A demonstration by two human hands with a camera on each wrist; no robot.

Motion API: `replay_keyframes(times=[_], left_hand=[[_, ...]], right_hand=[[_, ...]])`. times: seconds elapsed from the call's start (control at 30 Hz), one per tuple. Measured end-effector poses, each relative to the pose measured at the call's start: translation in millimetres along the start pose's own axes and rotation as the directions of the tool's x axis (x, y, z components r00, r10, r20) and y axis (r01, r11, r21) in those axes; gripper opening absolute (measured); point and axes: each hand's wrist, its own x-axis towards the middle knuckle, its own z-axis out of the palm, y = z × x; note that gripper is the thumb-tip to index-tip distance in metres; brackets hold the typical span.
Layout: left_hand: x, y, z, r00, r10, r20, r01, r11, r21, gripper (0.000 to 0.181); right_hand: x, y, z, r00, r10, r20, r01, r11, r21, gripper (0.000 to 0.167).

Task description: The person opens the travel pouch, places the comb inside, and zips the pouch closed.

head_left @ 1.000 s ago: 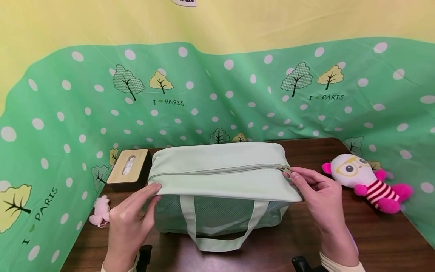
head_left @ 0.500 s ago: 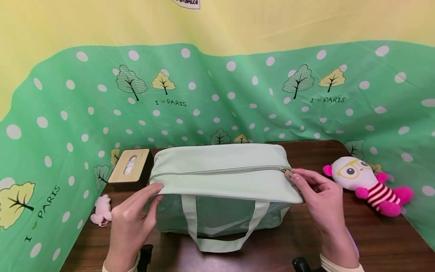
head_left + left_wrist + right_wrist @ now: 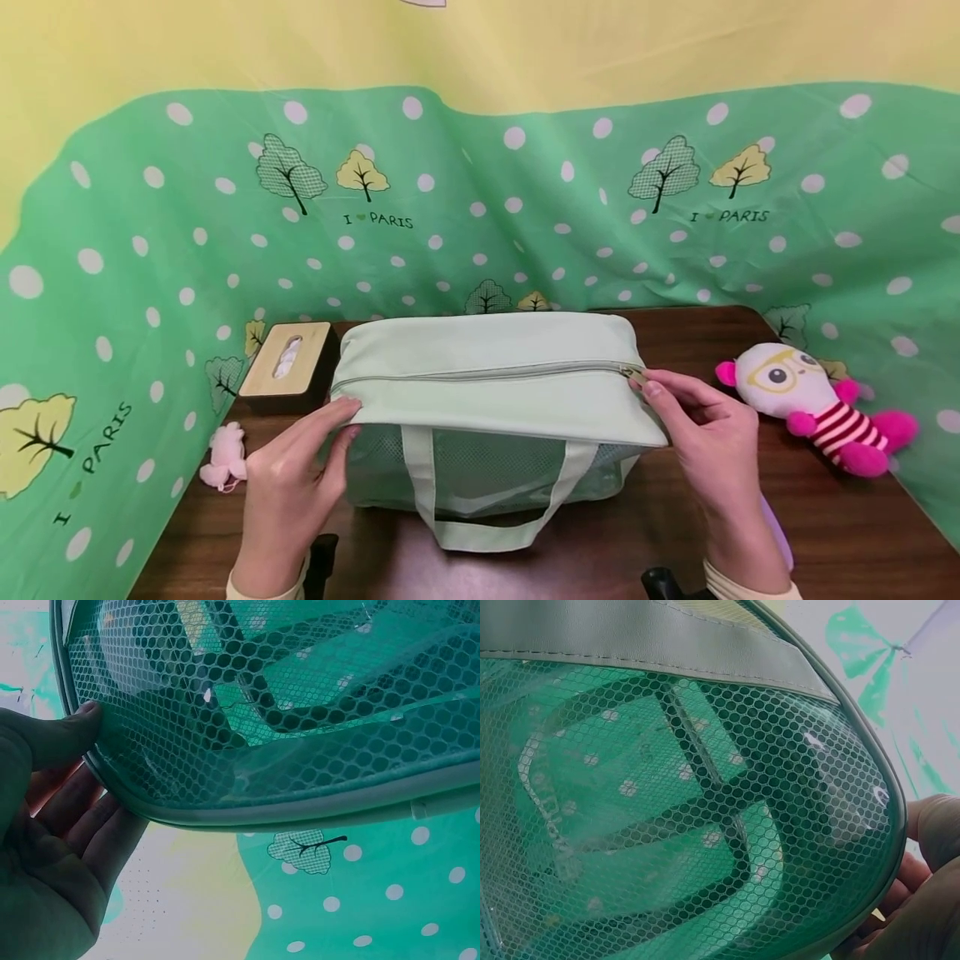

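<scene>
A pale green bag (image 3: 487,337) with a mesh front stands on the table in the head view, its zipper (image 3: 465,375) running along the top. My left hand (image 3: 288,487) pinches the bag's front left top corner. At the zipper's right end, my right hand (image 3: 712,442) pinches the metal zipper pull (image 3: 634,375) between thumb and finger. A strap handle (image 3: 487,535) hangs down over the front. In the left wrist view, the thumb lies on the mesh (image 3: 165,742) and the fingers are behind the edge. The right wrist view shows the bag's mesh side (image 3: 705,795); the pull is hidden there.
A tissue box (image 3: 279,379) with a wooden top stands left of the bag on the dark table (image 3: 847,533). Nearer lies a small pink plush toy (image 3: 227,457). A striped pink plush doll (image 3: 840,421) lies at right. A printed green curtain (image 3: 480,192) hangs behind.
</scene>
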Motion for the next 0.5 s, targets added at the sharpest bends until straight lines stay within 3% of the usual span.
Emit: replay_keyframes(times=[0.33, 0.43, 0.5], left_hand=[[1.9, 2.4, 0.0, 0.999, -0.005, 0.041, 0.006, 1.0, -0.005, 0.043], [1.4, 3.2, -0.3, 1.0, -0.017, 0.026, 0.018, 1.0, -0.011, 0.043], [1.1, 3.6, -0.9, 1.0, -0.024, 0.015, 0.024, 1.0, -0.01, 0.043]], right_hand=[[-4.8, -5, 3, 1.0, -0.001, -0.025, -0.001, 0.998, -0.056, 0.014], [-2.4, -13, 3, 1.0, 0.019, -0.001, -0.019, 0.983, -0.185, 0.014], [-0.4, -20, 4, 0.999, 0.019, 0.032, -0.008, 0.949, -0.315, 0.016]])
